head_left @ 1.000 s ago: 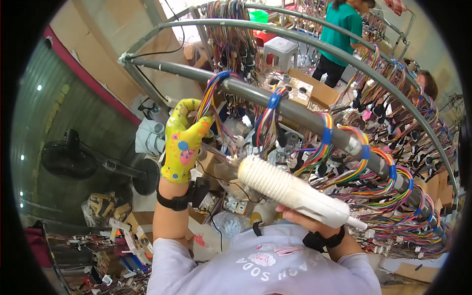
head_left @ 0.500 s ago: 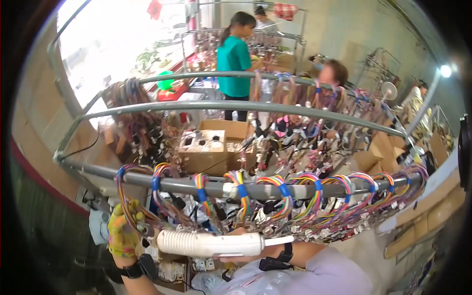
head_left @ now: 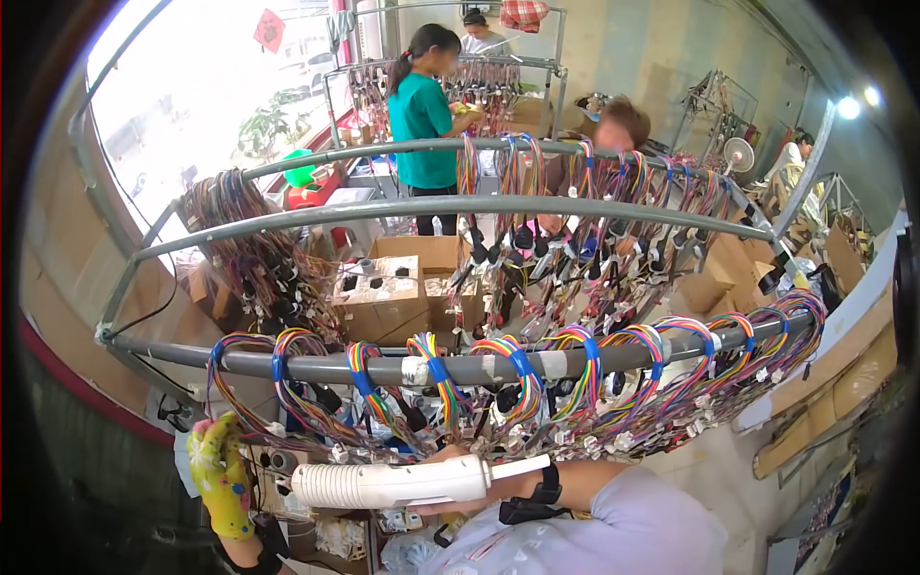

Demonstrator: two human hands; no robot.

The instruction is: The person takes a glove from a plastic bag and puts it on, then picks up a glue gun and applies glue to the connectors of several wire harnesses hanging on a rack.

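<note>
My left hand (head_left: 220,479) wears a yellow flowered glove. Its fingers point up and look loosely apart beside the leftmost wire harness (head_left: 222,388), with nothing visible in them. A white plastic device (head_left: 388,482) with a ribbed end and a thin rod lies across the lower middle. Behind it, my right hand (head_left: 452,452) is mostly hidden; only a little skin shows above the device, so its grip cannot be made out. Several multicoloured wire harnesses with blue bands, such as one at centre (head_left: 518,369), hang over the grey pipe (head_left: 479,370) before me.
A second pipe rack (head_left: 460,204) with hanging harnesses stands beyond. Behind it is an open cardboard box (head_left: 383,311) of white parts. A person in a green shirt (head_left: 419,120) stands farther off, with others nearby. More cardboard (head_left: 824,422) lies at right.
The whole view has shifted, so the racks sit farther left. My gloved left hand has come down and away from the harness wires. The white device stays before my right arm.
</note>
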